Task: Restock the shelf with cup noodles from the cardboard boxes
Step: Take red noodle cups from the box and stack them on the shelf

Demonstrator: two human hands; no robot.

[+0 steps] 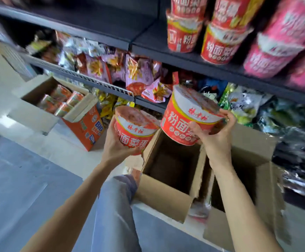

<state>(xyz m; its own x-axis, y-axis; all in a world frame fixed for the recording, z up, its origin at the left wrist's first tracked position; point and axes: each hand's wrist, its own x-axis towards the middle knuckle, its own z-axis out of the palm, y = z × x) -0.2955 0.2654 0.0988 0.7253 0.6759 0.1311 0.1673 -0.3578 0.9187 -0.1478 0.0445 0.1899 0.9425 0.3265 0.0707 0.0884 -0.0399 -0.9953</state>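
At frame centre, the left hand (114, 142) is gripping one red cup noodle (134, 130) and the right hand (216, 132) another cup (188, 118), both above the open cardboard box (163, 186).

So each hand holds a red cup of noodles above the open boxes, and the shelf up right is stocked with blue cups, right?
Not quite. The head view shows the left hand and right hand each gripping a red cup, but the cups on the upper right shelf are red and pink, not blue.
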